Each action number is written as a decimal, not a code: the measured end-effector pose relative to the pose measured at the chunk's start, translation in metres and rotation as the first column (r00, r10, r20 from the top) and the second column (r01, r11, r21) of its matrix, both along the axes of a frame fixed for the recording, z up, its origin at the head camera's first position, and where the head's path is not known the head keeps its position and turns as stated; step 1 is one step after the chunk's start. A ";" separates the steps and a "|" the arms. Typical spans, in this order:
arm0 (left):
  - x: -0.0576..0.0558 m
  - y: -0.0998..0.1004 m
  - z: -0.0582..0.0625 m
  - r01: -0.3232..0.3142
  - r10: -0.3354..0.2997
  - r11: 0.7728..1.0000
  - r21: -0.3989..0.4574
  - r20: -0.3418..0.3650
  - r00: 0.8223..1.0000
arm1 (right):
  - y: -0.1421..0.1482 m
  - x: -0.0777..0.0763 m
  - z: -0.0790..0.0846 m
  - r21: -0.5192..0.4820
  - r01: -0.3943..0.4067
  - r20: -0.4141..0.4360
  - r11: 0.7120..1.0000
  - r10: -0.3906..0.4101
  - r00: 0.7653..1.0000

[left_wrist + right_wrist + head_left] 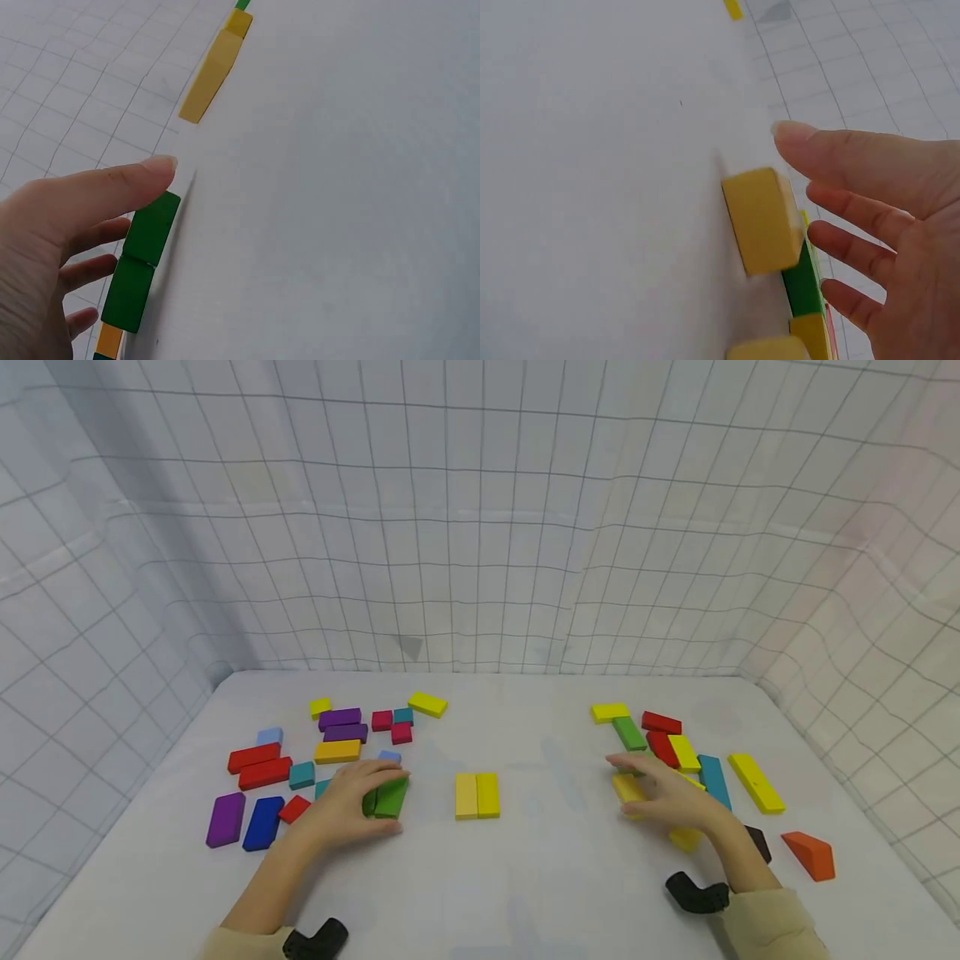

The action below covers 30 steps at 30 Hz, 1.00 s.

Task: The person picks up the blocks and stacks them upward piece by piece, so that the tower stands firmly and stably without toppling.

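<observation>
My left hand (352, 806) is spread around two green blocks (140, 259), its thumb near one end and its fingers on their far side. The blocks lie against each other on the white table. Over on the right, my right hand (663, 793) reaches over a yellow block (761, 221), thumb and fingers apart with a gap to the block in the right wrist view. Another green block (804, 281) shows behind it. Midway between the hands, a pale yellow block (466, 797) and a brighter yellow block (488, 795) lie side by side.
Left of the left hand are several blocks, among them a purple block (226, 820), a blue block (263, 823) and a red block (265, 772). Around the right hand lie a long yellow block (756, 783), a teal block (715, 782) and an orange wedge (810, 855). Gridded white curtains (480, 527) surround the table.
</observation>
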State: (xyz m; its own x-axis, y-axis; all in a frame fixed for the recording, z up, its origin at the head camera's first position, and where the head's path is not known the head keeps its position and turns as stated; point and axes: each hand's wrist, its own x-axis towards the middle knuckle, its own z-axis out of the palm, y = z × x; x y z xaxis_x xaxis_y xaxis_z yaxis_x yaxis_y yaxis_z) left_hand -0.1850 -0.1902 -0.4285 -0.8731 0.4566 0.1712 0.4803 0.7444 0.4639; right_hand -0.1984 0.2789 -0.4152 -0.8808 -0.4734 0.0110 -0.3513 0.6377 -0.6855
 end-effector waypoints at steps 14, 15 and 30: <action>-0.001 -0.008 -0.001 0.005 -0.006 1.000 -0.010 -0.036 0.999 | 0.021 0.006 -0.002 0.082 -0.005 -0.016 0.997 0.007 1.000; -0.002 -0.008 0.000 0.010 -0.010 1.000 -0.010 -0.043 0.999 | 0.020 0.006 -0.002 0.088 -0.002 -0.022 0.996 0.004 1.000; -0.018 0.044 -0.004 0.093 -0.063 0.970 0.225 -0.136 0.989 | -0.002 0.000 0.000 0.121 0.047 -0.135 0.992 -0.030 0.990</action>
